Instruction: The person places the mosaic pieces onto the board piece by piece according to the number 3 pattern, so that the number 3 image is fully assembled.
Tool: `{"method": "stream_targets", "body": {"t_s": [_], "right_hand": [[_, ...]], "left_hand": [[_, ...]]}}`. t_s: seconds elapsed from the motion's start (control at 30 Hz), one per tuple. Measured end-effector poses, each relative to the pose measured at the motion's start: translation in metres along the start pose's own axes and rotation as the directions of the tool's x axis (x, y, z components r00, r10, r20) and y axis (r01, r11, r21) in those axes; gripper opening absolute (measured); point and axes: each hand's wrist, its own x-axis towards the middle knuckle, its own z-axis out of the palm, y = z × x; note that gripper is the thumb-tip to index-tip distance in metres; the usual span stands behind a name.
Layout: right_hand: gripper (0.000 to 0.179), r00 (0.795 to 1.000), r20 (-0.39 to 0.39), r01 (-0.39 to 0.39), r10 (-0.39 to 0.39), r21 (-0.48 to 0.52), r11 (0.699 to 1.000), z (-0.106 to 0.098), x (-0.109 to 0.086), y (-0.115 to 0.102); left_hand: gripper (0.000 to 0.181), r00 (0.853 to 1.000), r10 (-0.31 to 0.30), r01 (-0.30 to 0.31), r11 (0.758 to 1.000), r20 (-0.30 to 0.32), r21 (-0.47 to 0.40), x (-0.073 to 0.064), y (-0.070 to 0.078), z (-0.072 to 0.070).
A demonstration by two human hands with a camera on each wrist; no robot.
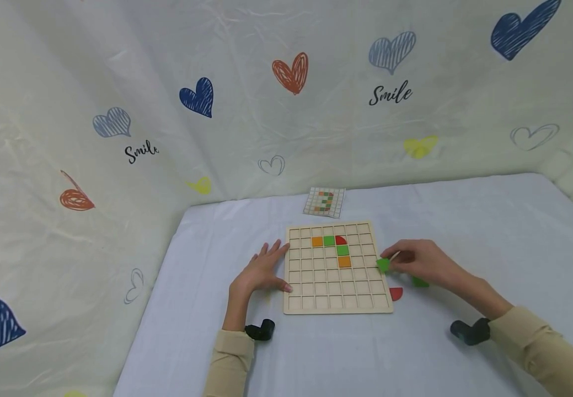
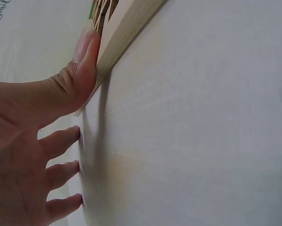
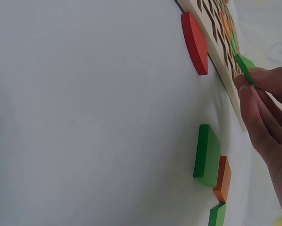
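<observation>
A wooden grid board (image 1: 316,288) lies on the white cloth, with orange, green and red tiles set in its upper cells. My left hand (image 1: 258,271) rests at the board's left edge, fingers spread, its thumb (image 2: 88,44) touching the rim. Between thumb and fingers, my right hand (image 1: 417,262) pinches a green square tile (image 1: 383,265) at the board's right edge; the right wrist view shows this green tile (image 3: 244,66) held at a tilt. Close by on the cloth lie a red quarter-round tile (image 1: 396,294) and another green tile (image 3: 208,155), partly under the right hand in the head view.
Behind the board lies a small pattern card (image 1: 324,202) with a coloured grid. An orange tile (image 3: 223,179) and a further green tile (image 3: 217,215) lie beyond the loose green one. A curtain printed with hearts (image 1: 291,73) hangs behind the table.
</observation>
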Motion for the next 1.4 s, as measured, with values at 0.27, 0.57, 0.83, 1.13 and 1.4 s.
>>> {"method": "stream_targets", "body": {"t_s": [0.27,0.57,0.83,1.13,1.4], "right_hand": [[0.029,1.000,0.023,-0.021,0.020,0.017,1.000,0.009,0.008,-0.005],[0.029,0.999,0.023,0.044,-0.045,0.039,0.998,0.018,0.025,-0.014],[0.032,0.996,0.042,0.077,-0.079,0.054,0.996,0.028,0.040,-0.022],[0.031,0.993,0.029,0.112,-0.112,0.009,0.994,0.040,0.052,-0.032],[0.025,0.986,0.036,0.165,-0.165,-0.007,0.986,0.050,0.060,-0.037]], "left_hand": [[0.111,1.000,0.001,-0.001,1.000,0.002,0.000,0.000,-0.001,0.000],[0.112,1.000,-0.004,0.004,1.000,-0.002,-0.005,0.001,-0.002,0.001],[0.112,1.000,-0.003,0.003,1.000,-0.004,0.003,0.002,-0.003,0.002],[0.110,1.000,0.009,-0.009,1.000,-0.006,0.012,0.001,-0.002,0.001],[0.112,1.000,0.013,-0.012,1.000,-0.004,0.019,0.001,-0.002,0.001]]}}
